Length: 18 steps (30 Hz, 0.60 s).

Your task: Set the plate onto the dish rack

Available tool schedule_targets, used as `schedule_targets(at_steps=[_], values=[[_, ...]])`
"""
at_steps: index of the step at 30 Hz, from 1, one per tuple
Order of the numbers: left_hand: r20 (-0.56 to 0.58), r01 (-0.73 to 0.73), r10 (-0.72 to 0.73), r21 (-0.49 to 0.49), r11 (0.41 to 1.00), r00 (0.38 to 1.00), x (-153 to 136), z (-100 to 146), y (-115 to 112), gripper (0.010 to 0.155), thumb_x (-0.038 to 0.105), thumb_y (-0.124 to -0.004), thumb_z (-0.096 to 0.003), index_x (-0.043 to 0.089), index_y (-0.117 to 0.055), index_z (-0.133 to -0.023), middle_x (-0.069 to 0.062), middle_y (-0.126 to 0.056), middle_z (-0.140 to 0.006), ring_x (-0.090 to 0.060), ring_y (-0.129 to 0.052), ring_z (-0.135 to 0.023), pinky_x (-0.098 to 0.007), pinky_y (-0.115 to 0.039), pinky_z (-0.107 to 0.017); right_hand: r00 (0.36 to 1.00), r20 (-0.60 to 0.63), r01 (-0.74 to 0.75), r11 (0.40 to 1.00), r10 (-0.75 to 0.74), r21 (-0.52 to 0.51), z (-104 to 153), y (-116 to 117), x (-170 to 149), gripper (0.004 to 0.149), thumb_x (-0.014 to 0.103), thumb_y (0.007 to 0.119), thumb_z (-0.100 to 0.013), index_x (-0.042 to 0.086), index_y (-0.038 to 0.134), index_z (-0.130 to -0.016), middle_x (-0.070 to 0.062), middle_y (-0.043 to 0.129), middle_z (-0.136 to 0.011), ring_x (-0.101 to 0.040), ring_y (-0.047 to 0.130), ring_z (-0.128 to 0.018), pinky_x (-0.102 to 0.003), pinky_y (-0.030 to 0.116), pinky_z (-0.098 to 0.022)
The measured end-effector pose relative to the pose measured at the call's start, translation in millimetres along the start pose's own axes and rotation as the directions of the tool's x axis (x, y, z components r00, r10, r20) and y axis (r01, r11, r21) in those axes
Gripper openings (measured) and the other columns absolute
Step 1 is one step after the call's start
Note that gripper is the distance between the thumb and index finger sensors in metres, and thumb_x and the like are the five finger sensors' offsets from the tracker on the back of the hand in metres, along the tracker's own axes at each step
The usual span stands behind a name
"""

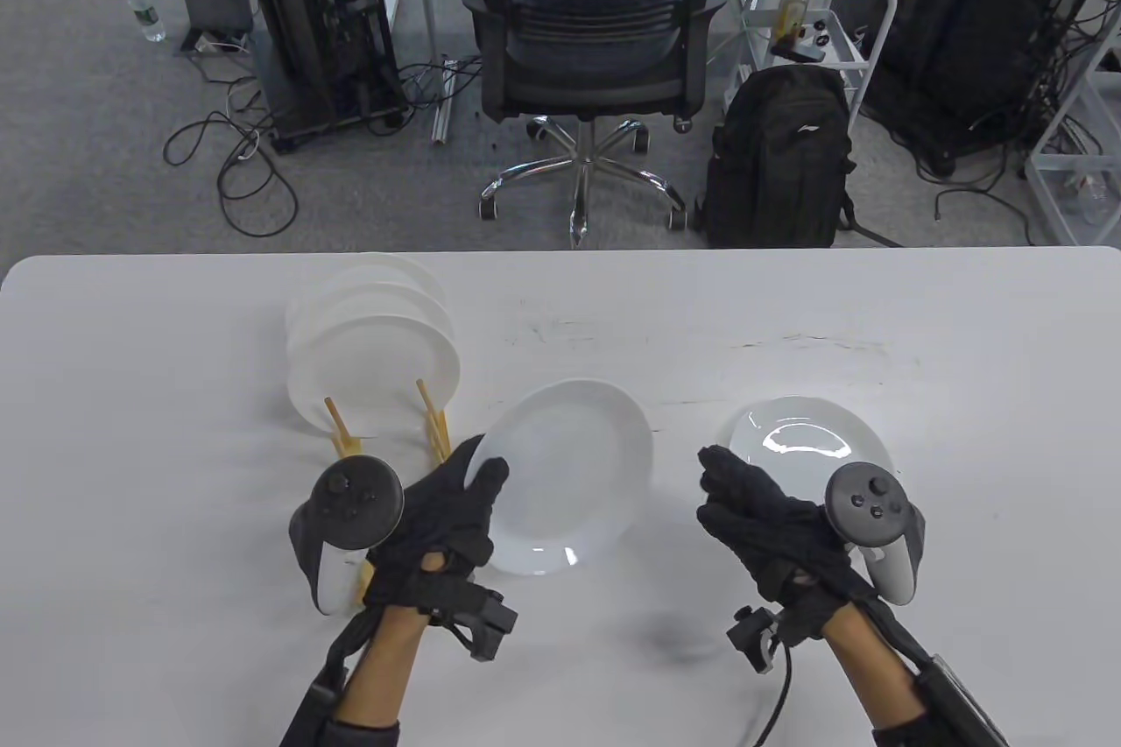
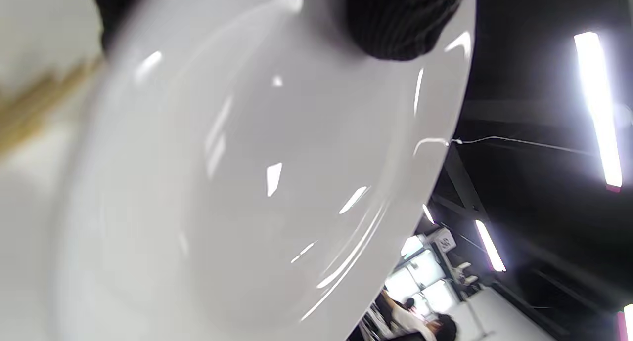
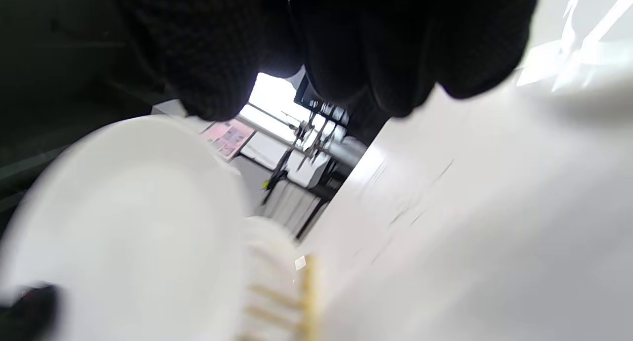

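The left hand grips the tilted white plate by its 9 o'clock rim, face toward the camera, long axis running 1 to 7 o'clock, just beside the dish rack, while the right hand hovers empty, fingers loosely extended.

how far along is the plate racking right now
Done: several plates stand in the dish rack. In hand: the left hand grips a tilted plate beside the rack. Left: slotting it in, then the plate on the table; the right hand holds nothing.
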State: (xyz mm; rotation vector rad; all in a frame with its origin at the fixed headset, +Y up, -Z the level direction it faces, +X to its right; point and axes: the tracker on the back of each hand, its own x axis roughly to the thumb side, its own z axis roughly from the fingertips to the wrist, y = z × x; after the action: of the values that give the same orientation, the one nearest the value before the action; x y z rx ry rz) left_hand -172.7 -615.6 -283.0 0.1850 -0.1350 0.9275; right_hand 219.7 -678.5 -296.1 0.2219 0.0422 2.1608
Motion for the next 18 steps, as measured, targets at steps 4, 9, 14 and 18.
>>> schedule_targets(at_steps=[4,9,14,18], values=[[0.178,0.401,-0.425,0.156,0.903,0.888,28,-30,41,0.046,0.036,-0.076,-0.0498,0.025,-0.086,-0.093,-0.007,-0.098,-0.083,-0.035,-0.107,-0.063,-0.05,-0.085,-0.052,0.974,-0.002,-0.227,0.974,0.227,-0.029,-3,-14,-11,0.072,0.034,0.085,-0.044,0.015,0.056,-0.107,-0.014,0.035,-0.117,-0.055,0.034,-0.103,-0.071,0.04,-0.07],[0.214,0.719,-0.755,0.23,0.655,0.62,27,-71,58,0.044,0.036,-0.079,-0.0452,0.027,-0.09,-0.087,-0.002,-0.101,-0.079,-0.032,-0.109,-0.061,-0.049,-0.086,-0.051,0.955,-0.084,-0.286,0.958,0.283,-0.029,-7,-27,-32,0.074,0.035,0.084,-0.044,0.016,0.052,-0.108,-0.015,0.034,-0.118,-0.055,0.032,-0.104,-0.072,0.039,-0.071],[0.184,0.807,-0.809,0.108,0.581,0.558,-1,-96,53,0.044,0.036,-0.08,-0.0442,0.028,-0.091,-0.086,-0.001,-0.102,-0.078,-0.032,-0.109,-0.061,-0.049,-0.086,-0.051,0.963,-0.125,-0.244,0.969,0.24,-0.023,-9,-33,-42,0.072,0.034,0.084,-0.045,0.016,0.052,-0.108,-0.016,0.035,-0.117,-0.055,0.034,-0.103,-0.072,0.04,-0.07],[0.147,0.832,-0.822,-0.015,0.554,0.55,-29,-109,42,0.044,0.037,-0.08,-0.0442,0.028,-0.091,-0.086,-0.001,-0.102,-0.078,-0.032,-0.11,-0.061,-0.05,-0.086,-0.051,0.964,-0.129,-0.237,0.972,0.233,-0.012,-9,-35,-43,0.072,0.034,0.083,-0.046,0.015,0.052,-0.108,-0.016,0.036,-0.117,-0.055,0.034,-0.103,-0.072,0.041,-0.07]])
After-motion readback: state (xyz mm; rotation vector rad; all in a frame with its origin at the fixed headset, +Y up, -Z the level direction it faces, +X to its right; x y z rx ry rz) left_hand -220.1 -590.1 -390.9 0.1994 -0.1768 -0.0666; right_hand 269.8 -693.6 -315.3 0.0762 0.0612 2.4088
